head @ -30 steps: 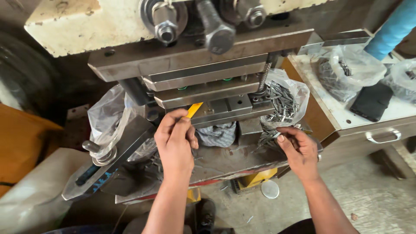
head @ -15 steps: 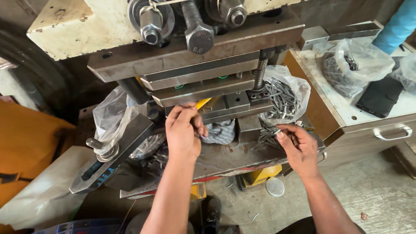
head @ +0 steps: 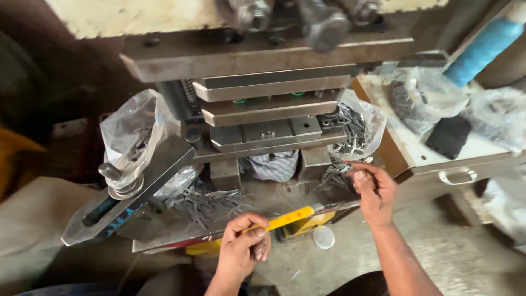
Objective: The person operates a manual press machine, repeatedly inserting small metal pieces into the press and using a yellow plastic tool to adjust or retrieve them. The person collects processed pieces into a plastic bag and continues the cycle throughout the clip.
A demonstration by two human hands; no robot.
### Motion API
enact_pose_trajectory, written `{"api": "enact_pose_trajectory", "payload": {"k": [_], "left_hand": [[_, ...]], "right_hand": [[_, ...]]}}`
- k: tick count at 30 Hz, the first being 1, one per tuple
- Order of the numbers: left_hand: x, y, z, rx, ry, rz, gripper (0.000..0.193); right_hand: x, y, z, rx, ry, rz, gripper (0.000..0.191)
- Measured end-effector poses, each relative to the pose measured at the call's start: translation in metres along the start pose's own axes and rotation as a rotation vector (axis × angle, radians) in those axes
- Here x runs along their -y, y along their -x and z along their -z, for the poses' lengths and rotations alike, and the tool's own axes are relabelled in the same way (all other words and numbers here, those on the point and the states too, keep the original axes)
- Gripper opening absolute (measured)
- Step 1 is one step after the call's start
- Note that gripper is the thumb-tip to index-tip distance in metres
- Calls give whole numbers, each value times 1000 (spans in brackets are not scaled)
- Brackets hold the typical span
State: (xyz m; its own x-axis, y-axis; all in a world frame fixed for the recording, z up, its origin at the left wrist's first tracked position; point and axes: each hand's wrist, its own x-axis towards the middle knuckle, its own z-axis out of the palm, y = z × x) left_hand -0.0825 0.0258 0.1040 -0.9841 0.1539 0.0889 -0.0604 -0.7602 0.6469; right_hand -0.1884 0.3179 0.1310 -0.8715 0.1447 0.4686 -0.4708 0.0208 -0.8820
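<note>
My left hand (head: 242, 248) is low in the view, in front of the press bed, closed around a thin yellow stick (head: 287, 218) that points right. My right hand (head: 372, 189) is at the right end of the bed, fingertips pinched on a small metal strip (head: 355, 171) beside the open clear bag of metal strips (head: 353, 131). The press die (head: 268, 129) sits between grey steel plates above both hands, with nothing of mine inside it. A loose heap of small metal pieces (head: 211, 200) lies on the bed just above my left hand.
A second clear bag (head: 131, 137) hangs at the left by a steel clamp arm (head: 129, 192). A cabinet (head: 438, 159) with a drawer handle, more bags and a black pouch (head: 448, 137) stands at the right. A striped cloth (head: 271, 164) lies under the die.
My left hand has drawn back from the die toward me, carrying the yellow stick. The right hand stays at the bag of strips. The camera has tilted and moved closer.
</note>
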Motion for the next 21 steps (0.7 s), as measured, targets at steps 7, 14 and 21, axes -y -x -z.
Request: {"api": "enact_pose_trajectory", "payload": {"k": [7, 14, 21], "left_hand": [[5, 5, 17, 68, 96, 122, 10], [-46, 15, 33, 14, 414, -221, 16], [-53, 20, 44, 51, 377, -267, 15]], "right_hand": [[81, -16, -69, 203, 660, 596, 33], [116, -70, -155, 507, 1184, 768, 74], [105, -87, -176, 682, 1310, 376, 67]]}}
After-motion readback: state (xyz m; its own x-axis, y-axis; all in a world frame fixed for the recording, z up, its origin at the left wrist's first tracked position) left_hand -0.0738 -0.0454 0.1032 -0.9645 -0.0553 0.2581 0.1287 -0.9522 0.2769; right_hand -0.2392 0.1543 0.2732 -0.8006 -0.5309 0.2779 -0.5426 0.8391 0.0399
